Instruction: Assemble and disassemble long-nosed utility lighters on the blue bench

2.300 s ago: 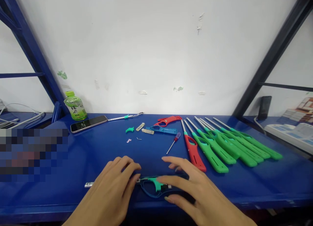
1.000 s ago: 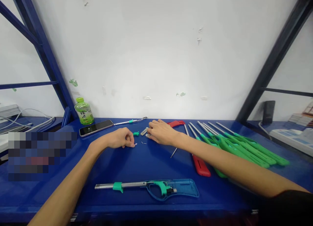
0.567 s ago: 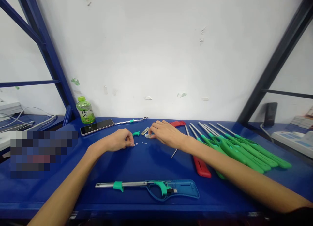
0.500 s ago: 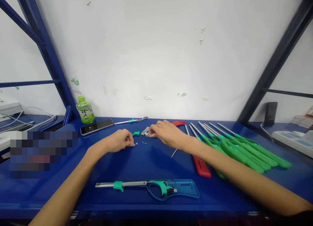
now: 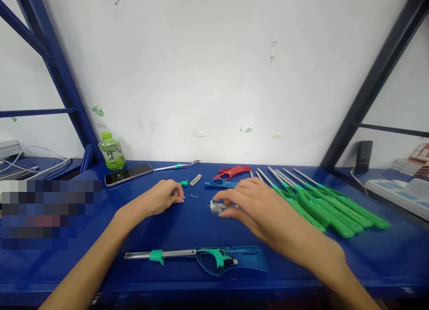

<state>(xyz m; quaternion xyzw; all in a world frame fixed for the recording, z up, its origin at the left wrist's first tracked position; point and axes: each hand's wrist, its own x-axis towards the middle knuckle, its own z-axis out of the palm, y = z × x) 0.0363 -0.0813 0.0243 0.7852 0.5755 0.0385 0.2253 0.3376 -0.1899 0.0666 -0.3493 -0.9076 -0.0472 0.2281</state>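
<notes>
Between the thumb and fingers of my right hand [image 5: 258,207] is a small clear plastic part [image 5: 217,206], held above the blue table. My left hand [image 5: 166,197] rests on the table with fingertips pinched at a tiny white piece [image 5: 182,200]. Just beyond it lie a teal trigger piece [image 5: 184,183] and another clear part [image 5: 196,180]. Tiny pins [image 5: 194,196] sit between my hands. Nearer me lies an opened lighter [image 5: 231,259] with a blue half shell, metal tube and teal pieces.
Several green lighters [image 5: 328,207] lie at the right. Red shells [image 5: 234,171] and a blue shell [image 5: 221,183] are behind my right hand. A phone [image 5: 129,174], a bottle [image 5: 112,151] and a metal tube [image 5: 167,167] are at the back left.
My right hand has moved toward me and slightly right, lifting a clear part from beside the other one. My left hand has stayed nearly still, now at the tiny white piece.
</notes>
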